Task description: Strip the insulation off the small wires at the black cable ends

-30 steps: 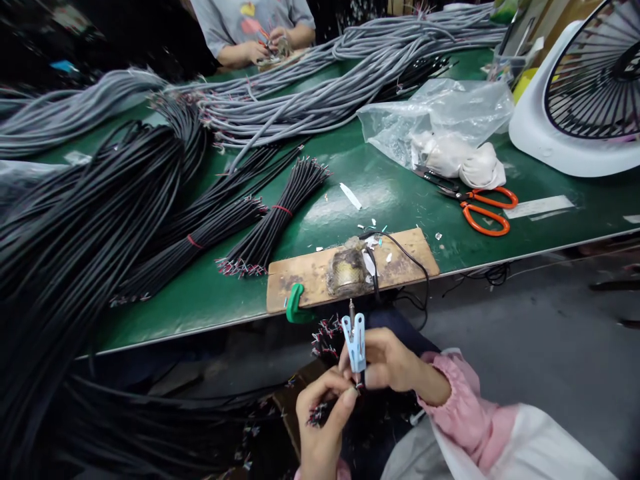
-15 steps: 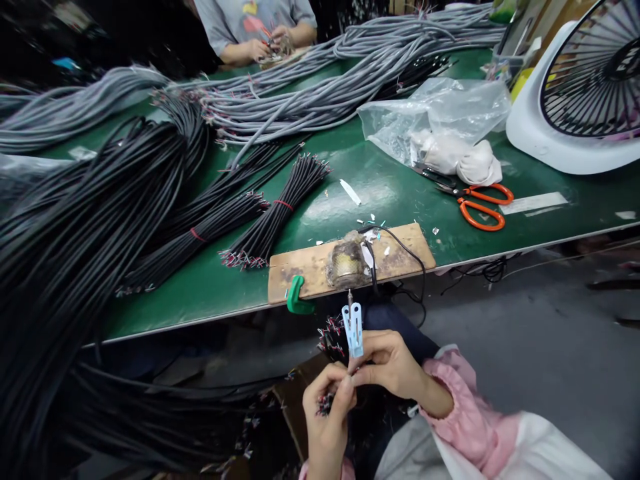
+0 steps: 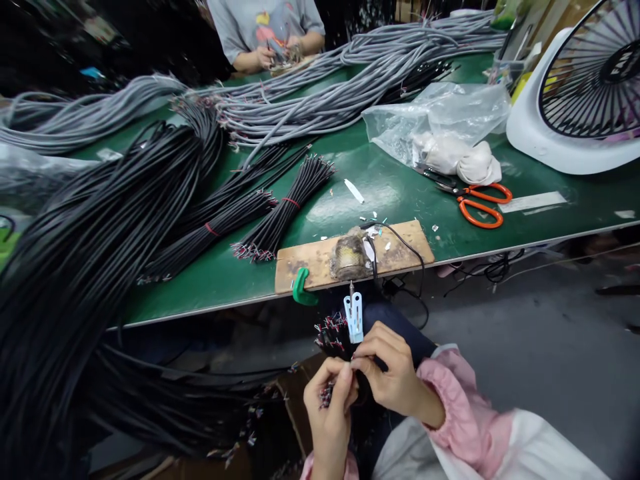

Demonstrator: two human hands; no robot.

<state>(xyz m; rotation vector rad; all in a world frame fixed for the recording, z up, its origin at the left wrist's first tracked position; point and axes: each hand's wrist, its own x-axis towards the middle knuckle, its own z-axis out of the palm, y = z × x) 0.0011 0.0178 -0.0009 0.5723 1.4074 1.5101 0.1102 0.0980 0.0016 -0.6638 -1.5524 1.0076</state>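
Black cables with red-and-white wire tips [image 3: 325, 396] sit bunched in your left hand [image 3: 330, 415] while your right hand [image 3: 397, 379] apparently pinches one, a wire-handling step seemingly calling next for a steady grip.

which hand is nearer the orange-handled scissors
Right. In the view, the right hand is below and left of the scissors; the left hand is farther left, close beside the right one.

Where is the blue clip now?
In the head view, the blue clip is below and slightly right of centre, between the board and the right hand.
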